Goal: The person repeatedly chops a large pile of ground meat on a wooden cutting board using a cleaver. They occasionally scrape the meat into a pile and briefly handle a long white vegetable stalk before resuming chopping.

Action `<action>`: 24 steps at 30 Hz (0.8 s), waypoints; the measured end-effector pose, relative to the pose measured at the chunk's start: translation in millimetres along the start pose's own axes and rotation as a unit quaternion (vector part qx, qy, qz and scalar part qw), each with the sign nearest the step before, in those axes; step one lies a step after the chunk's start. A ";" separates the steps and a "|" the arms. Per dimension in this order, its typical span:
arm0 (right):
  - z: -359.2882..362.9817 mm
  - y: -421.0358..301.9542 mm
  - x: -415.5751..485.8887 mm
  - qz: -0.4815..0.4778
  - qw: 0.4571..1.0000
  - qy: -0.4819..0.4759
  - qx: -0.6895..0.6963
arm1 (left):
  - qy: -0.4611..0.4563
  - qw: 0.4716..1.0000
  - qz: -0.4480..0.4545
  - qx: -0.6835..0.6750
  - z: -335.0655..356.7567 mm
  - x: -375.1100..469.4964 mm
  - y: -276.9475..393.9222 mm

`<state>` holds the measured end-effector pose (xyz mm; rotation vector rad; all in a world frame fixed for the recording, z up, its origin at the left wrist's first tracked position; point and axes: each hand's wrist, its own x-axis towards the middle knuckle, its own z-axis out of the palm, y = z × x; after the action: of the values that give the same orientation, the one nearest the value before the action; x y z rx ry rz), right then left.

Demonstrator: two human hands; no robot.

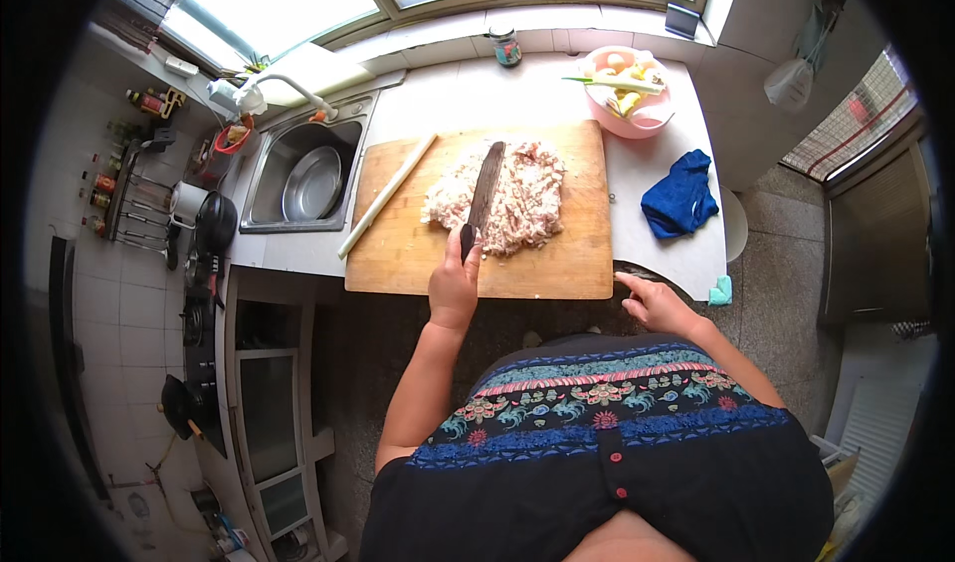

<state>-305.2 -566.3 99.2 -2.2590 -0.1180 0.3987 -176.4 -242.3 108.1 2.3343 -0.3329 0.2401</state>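
My left hand (453,278) grips the dark handle of a kitchen knife (488,181), whose long blade lies over a spread mound of minced meat (526,196). Beneath the meat is a wooden cutting board (418,267), which reaches the counter's front edge. A long pale green stalk (388,196) rests slantwise along the board's left side. My right hand (656,304) is just off the board's lower right corner, its index finger extended towards the counter edge, and it holds nothing.
A pink basin (630,118) with ginger and other pieces stands at the back right, near a blue cloth (679,195). A lidded jar (505,46) is by the window. At left are a steel sink (257,204) with a metal bowl (312,183) and a black pan (216,221).
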 end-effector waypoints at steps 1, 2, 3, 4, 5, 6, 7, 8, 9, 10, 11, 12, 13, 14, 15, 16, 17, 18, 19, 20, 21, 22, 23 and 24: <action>0.5 -1.2 -0.1 0.004 1.000 0.010 0.007 | -0.028 0.999 -0.011 0.024 4.3 -0.6 -7.7; 0.8 -3.3 0.3 0.010 1.000 0.003 0.006 | -0.056 0.997 -0.022 0.047 13.0 0.7 -21.5; 1.7 -2.3 0.2 0.001 1.000 -0.006 -0.006 | -0.085 0.994 -0.029 0.069 15.1 9.4 -18.0; 4.3 0.1 -0.2 -0.007 1.000 -0.015 -0.018 | -0.123 0.988 -0.073 0.062 9.8 17.1 -17.8; 6.9 2.2 -0.5 -0.015 0.999 -0.023 -0.030 | -0.160 0.982 -0.086 0.056 1.0 19.4 -17.0; 8.6 4.5 -0.4 -0.021 1.000 -0.009 -0.010 | -0.124 0.990 -0.054 0.041 -3.6 19.0 -7.4; 7.9 4.2 -1.4 -0.006 1.000 0.001 -0.005 | -0.087 0.996 -0.025 0.026 -8.5 15.4 -0.3; 4.9 3.1 -1.8 0.009 1.000 0.011 0.000 | -0.085 0.996 -0.012 0.018 -7.2 16.5 6.3; 4.1 -0.1 -3.1 0.022 1.000 0.016 0.004 | -0.081 0.997 -0.004 0.011 -5.5 14.7 12.6; 3.9 -4.1 -4.2 0.022 1.000 0.001 -0.002 | -0.075 0.997 0.004 0.004 -4.7 14.4 15.6; 3.8 -9.4 -4.8 0.020 1.000 -0.015 -0.008 | -0.151 0.987 -0.029 0.044 11.7 14.1 -8.8; -0.3 -12.7 -2.1 0.020 0.999 -0.021 -0.016 | -0.155 0.986 -0.030 0.053 13.4 20.8 -5.8; -3.4 -14.2 -0.1 0.019 0.999 -0.027 -0.025 | -0.159 0.985 -0.030 0.062 14.8 26.2 -2.7; 5.5 -2.3 -1.0 -0.009 1.000 -0.008 -0.028 | -0.128 0.991 -0.002 0.051 13.0 26.3 0.4; 4.6 -2.5 -2.2 0.001 1.000 0.004 -0.013 | -0.099 0.994 0.023 0.039 6.8 18.9 8.2; 2.8 -3.2 -3.2 0.010 1.000 0.016 0.002 | -0.069 0.996 0.047 0.026 4.2 14.8 12.3; 1.6 -3.3 -3.8 0.019 0.999 0.027 0.017 | -0.100 0.993 0.041 0.050 10.1 15.0 8.7; 2.6 -1.5 -3.1 0.007 0.999 0.032 -0.008 | -0.128 0.988 0.031 0.075 15.1 13.0 3.5; 4.2 -1.2 -4.5 0.017 1.000 0.010 -0.019 | -0.157 0.982 0.021 0.100 18.9 11.5 -1.5; 5.3 -1.7 -6.5 0.027 0.999 -0.012 -0.030 | -0.169 0.980 0.007 0.108 21.7 10.9 -7.3; 1.2 -4.5 -2.8 0.036 0.998 -0.027 -0.042 | -0.151 0.983 0.027 0.101 18.8 14.0 -3.4; 1.4 -6.5 -4.0 0.028 0.999 -0.031 -0.016 | -0.134 0.985 0.048 0.094 13.4 14.4 5.1; -1.4 -4.8 -2.0 0.029 0.999 -0.011 -0.009 | -0.118 0.987 0.069 0.087 9.7 16.4 12.6; -0.7 -4.3 -2.6 0.029 1.000 0.002 -0.002 | -0.087 0.993 0.058 0.061 6.9 13.2 15.9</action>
<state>-307.2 -564.5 103.4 -2.2704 -0.0513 0.4251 -168.2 -260.2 117.3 2.4648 -0.5538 0.1159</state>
